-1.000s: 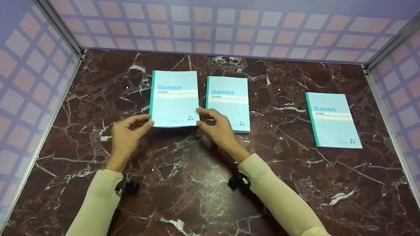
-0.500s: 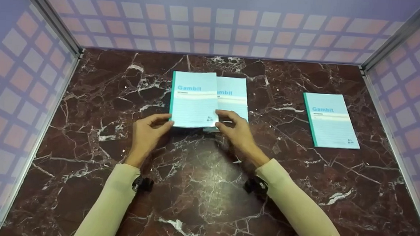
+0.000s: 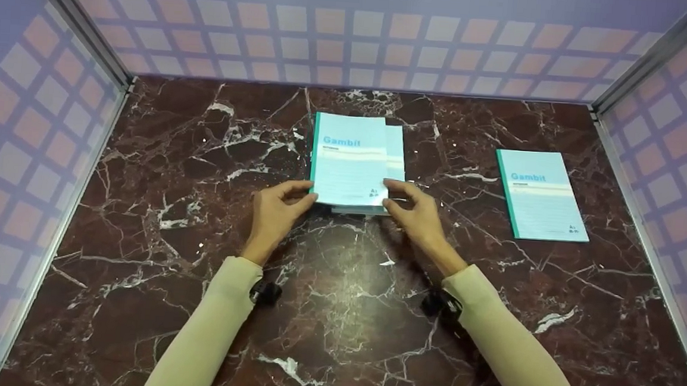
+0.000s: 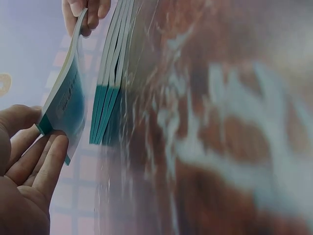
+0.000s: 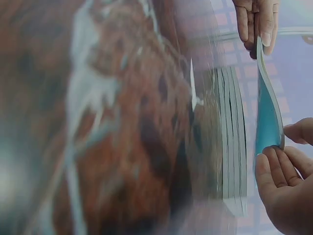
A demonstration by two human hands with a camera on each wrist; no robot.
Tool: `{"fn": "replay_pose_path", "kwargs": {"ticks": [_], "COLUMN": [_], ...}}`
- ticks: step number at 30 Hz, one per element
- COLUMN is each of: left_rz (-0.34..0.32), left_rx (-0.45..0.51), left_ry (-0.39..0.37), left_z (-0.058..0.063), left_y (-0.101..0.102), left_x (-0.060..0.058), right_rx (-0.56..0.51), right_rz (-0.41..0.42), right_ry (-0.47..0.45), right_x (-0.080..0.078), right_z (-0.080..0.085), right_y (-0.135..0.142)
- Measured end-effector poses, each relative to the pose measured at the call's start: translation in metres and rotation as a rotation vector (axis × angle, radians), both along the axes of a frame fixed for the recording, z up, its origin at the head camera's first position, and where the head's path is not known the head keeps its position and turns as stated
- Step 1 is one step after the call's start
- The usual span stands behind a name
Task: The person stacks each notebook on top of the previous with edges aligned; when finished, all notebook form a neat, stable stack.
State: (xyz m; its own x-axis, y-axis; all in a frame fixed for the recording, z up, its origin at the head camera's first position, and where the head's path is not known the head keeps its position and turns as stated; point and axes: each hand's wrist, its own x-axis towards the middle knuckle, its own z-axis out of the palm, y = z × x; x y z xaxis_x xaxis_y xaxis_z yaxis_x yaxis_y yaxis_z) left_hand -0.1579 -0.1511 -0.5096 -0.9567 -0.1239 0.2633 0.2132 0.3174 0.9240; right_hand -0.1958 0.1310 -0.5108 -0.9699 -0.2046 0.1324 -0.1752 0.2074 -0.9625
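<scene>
A light-blue "Gambit" notebook (image 3: 348, 163) with a green spine is held level above a small stack of like notebooks (image 3: 395, 154). My left hand (image 3: 276, 213) pinches its spine side near the front corner, thumb on the cover and fingers underneath. At the opposite front corner, my right hand (image 3: 420, 218) grips the notebook the same way. Both wrist views show a gap between the held notebook (image 4: 68, 98) and the stack (image 5: 231, 132), which has several notebooks lying flat. From above, the held one covers most of the stack, leaving its right and front edges visible.
Another Gambit notebook (image 3: 543, 196) lies slightly turned on the right side of the dark red marble table (image 3: 346, 336). Panels with a pink and white checked pattern (image 3: 364, 45) enclose the back and both sides. Each wrist carries a small black camera (image 3: 266, 293).
Both hands have carried the notebook rightward, from beside the stack to over it, nearly lined up with it. The notebook at the far right has stayed in place.
</scene>
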Motion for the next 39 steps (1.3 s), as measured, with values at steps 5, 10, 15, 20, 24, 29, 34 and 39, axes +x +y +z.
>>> {"fn": "replay_pose_path", "kwargs": {"ticks": [5,10,15,20,24,29,34,39], "left_rz": [-0.019,-0.028,-0.047,-0.06,-0.061,-0.059,-0.038,-0.021], "left_rx": [-0.039,-0.056,-0.115,-0.186,-0.239,-0.288,-0.293,-0.283], "left_ry": [-0.01,-0.019,-0.022,-0.018,-0.005,-0.018,-0.07,-0.085], "left_z": [-0.006,-0.008,-0.008,-0.008,-0.007,-0.005,-0.003,-0.003], "left_y": [0.013,0.024,0.03,0.034,0.036,0.039,0.04,0.042], "left_x": [-0.005,-0.011,-0.014,-0.015,-0.015,-0.014,-0.013,-0.011], "right_rx": [0.012,0.028,0.042,0.075,0.091,0.128,0.219,0.298], "right_rz": [-0.021,-0.046,-0.082,-0.098,-0.103,-0.109,-0.105,-0.111], "right_ry": [0.003,0.003,0.003,-0.006,-0.028,-0.048,0.011,0.062], "right_x": [-0.001,-0.002,-0.002,-0.002,-0.004,-0.004,-0.005,-0.005], "right_z": [-0.001,-0.002,-0.003,-0.004,-0.005,-0.008,-0.007,-0.007], "right_y": [0.011,0.02,0.025,0.029,0.032,0.033,0.033,0.034]}}
